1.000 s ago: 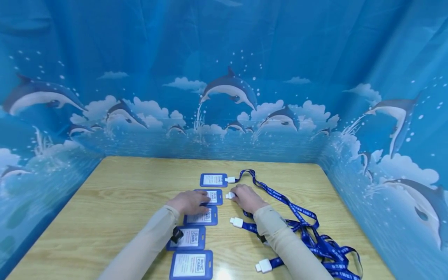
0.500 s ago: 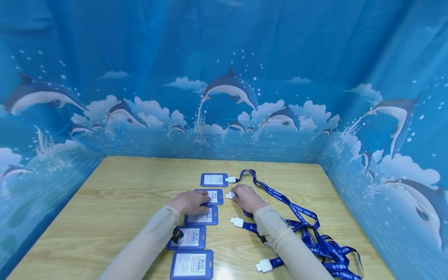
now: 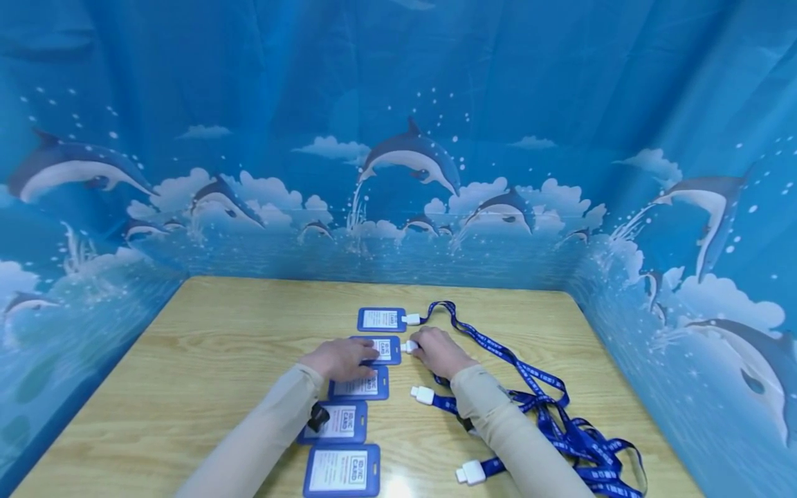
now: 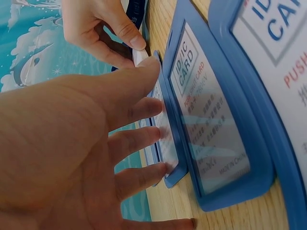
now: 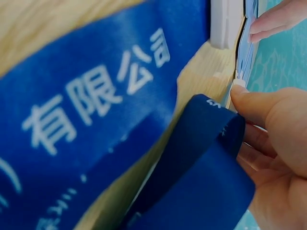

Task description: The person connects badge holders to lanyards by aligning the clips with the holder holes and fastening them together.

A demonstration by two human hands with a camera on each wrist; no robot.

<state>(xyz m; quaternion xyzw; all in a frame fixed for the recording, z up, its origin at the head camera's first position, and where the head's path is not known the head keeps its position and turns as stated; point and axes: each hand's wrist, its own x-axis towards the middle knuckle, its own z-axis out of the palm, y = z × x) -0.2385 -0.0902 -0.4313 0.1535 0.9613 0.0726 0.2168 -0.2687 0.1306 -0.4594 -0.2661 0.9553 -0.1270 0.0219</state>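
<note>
Blue ID card holders lie in a column on the wooden table. On the second from the back, a card holder (image 3: 394, 351), rest the spread fingertips of my left hand (image 3: 341, 360); in the left wrist view those fingers (image 4: 136, 141) are fairly straight. My right hand (image 3: 441, 351) pinches the white plastic clip (image 3: 408, 347) of a blue lanyard between thumb and fingers. That clip meets the holder's slotted end; whether it is hooked in, I cannot tell. The lanyard's strap (image 5: 196, 163) loops beside the right hand in the right wrist view.
At the back, another card holder (image 3: 380, 319) meets a lanyard clip (image 3: 411, 319). Nearer lie more holders (image 3: 341, 470) and two loose white clips (image 3: 423, 395). Tangled blue lanyards (image 3: 579, 449) spread at the right, partly under the right forearm. A dolphin-print curtain (image 3: 398, 256) surrounds the table.
My left hand has slid the second card holder slightly right, closing the gap to the white clip. The right hand keeps its pinch and stays in place.
</note>
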